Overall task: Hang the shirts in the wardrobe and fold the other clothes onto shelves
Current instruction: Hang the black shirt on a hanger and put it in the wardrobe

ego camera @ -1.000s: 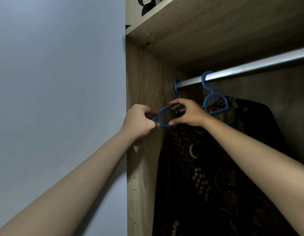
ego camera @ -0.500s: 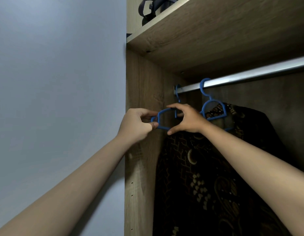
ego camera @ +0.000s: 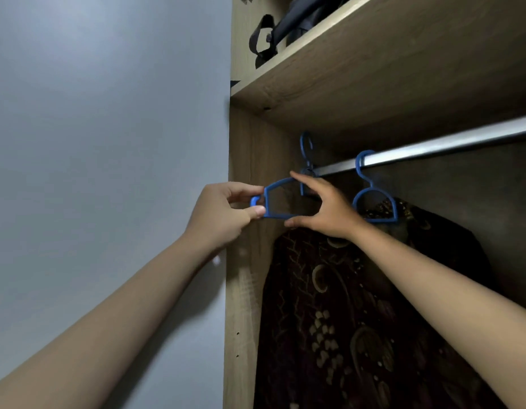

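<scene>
**Empty blue hanger held at the rail's left end**

Head view: both hands hold one empty blue hanger (ego camera: 280,199) just inside the wardrobe's left wall (ego camera: 244,172). The left hand (ego camera: 223,214) pinches the hanger's near tip between thumb and forefinger. The right hand (ego camera: 323,211) spans the frame, forefinger along the top bar and thumb under the bottom bar. The hanger's long axis runs left to right, roughly level, with its hook (ego camera: 306,149) standing up at the left end of the metal rail (ego camera: 432,149); whether the hook rides on the rail or is clear of it cannot be told. A second blue hanger (ego camera: 373,199) hangs on the rail just to the right, carrying a dark patterned shirt (ego camera: 344,320) that falls below both hands. The right hand is nearer the hook and rail, so it seems best placed to guide the hook. A dark bag (ego camera: 273,33) sits on the shelf (ego camera: 373,69) above.
</scene>
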`<action>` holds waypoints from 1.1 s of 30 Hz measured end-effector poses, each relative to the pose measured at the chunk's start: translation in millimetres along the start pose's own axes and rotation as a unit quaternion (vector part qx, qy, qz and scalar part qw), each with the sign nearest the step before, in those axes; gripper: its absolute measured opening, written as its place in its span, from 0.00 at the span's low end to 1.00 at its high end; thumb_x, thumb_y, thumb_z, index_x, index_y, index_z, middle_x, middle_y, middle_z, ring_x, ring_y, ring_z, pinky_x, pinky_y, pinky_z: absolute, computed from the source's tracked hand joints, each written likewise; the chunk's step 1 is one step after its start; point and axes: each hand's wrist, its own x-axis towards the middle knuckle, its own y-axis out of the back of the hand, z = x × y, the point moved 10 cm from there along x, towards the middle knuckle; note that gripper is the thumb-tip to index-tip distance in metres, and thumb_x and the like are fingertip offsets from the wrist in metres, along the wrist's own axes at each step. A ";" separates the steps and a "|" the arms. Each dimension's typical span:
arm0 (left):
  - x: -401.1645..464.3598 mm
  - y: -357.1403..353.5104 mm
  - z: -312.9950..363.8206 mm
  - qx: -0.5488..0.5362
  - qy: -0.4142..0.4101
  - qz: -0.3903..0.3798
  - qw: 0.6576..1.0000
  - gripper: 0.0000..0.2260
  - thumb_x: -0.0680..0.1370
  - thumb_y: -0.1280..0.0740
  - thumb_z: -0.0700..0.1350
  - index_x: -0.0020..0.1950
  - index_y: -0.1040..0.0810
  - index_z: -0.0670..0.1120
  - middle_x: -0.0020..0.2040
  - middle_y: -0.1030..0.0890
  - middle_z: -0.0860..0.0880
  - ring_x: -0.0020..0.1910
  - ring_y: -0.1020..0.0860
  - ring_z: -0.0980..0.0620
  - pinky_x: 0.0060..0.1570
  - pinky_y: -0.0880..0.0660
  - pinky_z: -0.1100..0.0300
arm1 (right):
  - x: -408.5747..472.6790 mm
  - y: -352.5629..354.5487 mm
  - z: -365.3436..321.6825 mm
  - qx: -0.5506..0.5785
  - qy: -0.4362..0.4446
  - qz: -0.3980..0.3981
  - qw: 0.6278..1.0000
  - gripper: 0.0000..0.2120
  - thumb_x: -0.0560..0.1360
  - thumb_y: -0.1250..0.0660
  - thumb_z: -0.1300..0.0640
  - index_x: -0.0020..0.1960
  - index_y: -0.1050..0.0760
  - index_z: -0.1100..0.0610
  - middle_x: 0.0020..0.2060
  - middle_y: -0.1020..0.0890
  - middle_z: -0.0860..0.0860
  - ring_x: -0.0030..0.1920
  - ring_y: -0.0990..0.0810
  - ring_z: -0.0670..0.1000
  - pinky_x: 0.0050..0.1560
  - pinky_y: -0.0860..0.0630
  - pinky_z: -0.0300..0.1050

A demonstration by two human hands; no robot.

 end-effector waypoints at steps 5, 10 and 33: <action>-24.2 35.3 4.6 -0.019 0.020 0.016 0.999 0.12 0.71 0.27 0.37 0.51 0.17 0.51 0.48 0.16 0.52 0.45 0.17 0.53 0.47 0.22 0.59 | -0.5 -7.8 -40.1 -0.010 0.050 0.016 0.999 0.46 0.58 0.22 0.40 0.72 0.35 0.46 0.59 0.29 0.51 0.61 0.28 0.46 0.67 0.30 0.47; -66.1 91.9 27.3 -0.025 0.059 0.035 0.997 0.12 0.72 0.29 0.34 0.51 0.19 0.48 0.49 0.16 0.47 0.40 0.16 0.52 0.35 0.26 0.71 | -15.5 -29.7 -103.9 -0.023 0.075 0.018 0.997 0.44 0.61 0.30 0.30 0.73 0.42 0.38 0.59 0.31 0.44 0.60 0.31 0.40 0.69 0.38 0.62; -420.8 486.1 303.4 0.263 0.210 0.303 0.892 0.12 0.73 0.32 0.31 0.48 0.19 0.48 0.45 0.16 0.53 0.37 0.17 0.57 0.39 0.22 0.65 | -142.7 -85.6 -650.0 0.198 0.296 0.105 0.928 0.42 0.62 0.36 0.26 0.68 0.28 0.51 0.44 0.25 0.57 0.39 0.27 0.54 0.35 0.27 0.48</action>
